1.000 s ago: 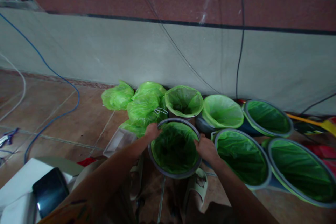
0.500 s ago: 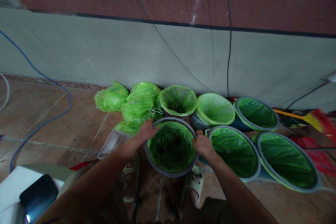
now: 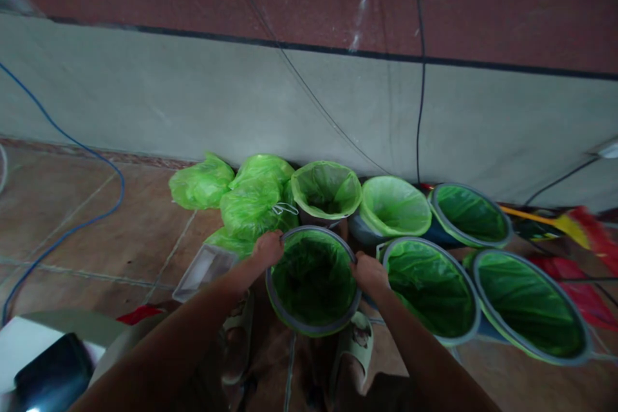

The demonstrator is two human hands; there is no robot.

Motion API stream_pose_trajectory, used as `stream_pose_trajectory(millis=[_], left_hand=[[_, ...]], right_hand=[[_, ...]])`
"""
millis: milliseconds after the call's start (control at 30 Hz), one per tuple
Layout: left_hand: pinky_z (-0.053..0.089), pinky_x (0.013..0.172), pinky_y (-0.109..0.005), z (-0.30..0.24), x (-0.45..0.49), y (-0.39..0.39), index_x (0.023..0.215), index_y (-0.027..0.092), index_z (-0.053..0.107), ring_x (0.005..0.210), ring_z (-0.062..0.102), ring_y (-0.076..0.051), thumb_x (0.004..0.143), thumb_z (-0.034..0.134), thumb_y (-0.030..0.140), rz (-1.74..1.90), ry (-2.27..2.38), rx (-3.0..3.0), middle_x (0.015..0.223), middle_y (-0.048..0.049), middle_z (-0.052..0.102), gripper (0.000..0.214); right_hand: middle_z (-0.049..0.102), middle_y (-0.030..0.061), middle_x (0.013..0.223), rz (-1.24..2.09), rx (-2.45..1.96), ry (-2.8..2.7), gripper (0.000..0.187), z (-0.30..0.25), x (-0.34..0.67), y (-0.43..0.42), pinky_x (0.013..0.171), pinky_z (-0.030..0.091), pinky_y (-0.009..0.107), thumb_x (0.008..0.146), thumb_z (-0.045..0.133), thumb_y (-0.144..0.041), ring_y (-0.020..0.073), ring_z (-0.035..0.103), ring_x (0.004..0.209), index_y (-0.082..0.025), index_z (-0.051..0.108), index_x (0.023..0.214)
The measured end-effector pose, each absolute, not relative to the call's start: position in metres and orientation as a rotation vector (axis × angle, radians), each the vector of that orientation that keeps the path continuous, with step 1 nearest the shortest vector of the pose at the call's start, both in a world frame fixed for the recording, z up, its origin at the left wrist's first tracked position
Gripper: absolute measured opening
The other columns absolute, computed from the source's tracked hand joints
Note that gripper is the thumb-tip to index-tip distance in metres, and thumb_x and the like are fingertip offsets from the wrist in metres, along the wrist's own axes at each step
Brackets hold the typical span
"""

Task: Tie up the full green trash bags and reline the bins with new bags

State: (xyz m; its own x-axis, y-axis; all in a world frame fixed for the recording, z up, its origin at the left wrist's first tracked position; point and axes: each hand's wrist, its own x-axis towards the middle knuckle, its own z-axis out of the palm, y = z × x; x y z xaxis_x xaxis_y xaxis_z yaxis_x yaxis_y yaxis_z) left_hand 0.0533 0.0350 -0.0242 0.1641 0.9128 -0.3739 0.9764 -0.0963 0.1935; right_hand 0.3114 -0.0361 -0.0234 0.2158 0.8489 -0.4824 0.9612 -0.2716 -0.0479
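Between my feet stands a trash can (image 3: 313, 283) lined with a green bag, a grey ring around its rim. My left hand (image 3: 268, 250) grips the rim at the upper left, fingers closed over it. On the opposite side my right hand (image 3: 369, 270) is closed on the rim too. The inside of the can is dark, so I cannot make out whether anything lies in it. Just behind it, another lined can (image 3: 327, 188) has its bag folded over the edge. Tied green bags (image 3: 251, 203) lie near my left hand.
More lined cans, such as the one at the right (image 3: 531, 306), stand along the wall. A clear plastic tray (image 3: 203, 273) lies by my left forearm. A yellow and red broom (image 3: 572, 228) is at far right, a blue hose (image 3: 116, 199) at left.
The grey ring now sits down against the green bag's edge, which shows below it at the front. Both hands keep hold of the rim; the view has shifted slightly.
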Motion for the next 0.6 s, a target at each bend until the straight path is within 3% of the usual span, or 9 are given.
stream_pose_trajectory(millis=[600], left_hand=[[0.053,0.085,-0.033,-0.0299,0.0503,0.0271,0.110,0.015,0.068,0.101,0.068,-0.025,0.091,0.049,0.026,-0.381,1.755,2.061,0.107,-0.0126,0.073,0.029]], right_hand=[[0.070,0.0202,0.115,-0.609,2.201,1.678,0.034,-0.0332,0.3072,-0.0331,0.084,0.049,0.031,0.095,0.038,-0.016,0.0262,0.067,0.107,-0.009,0.071,0.104]])
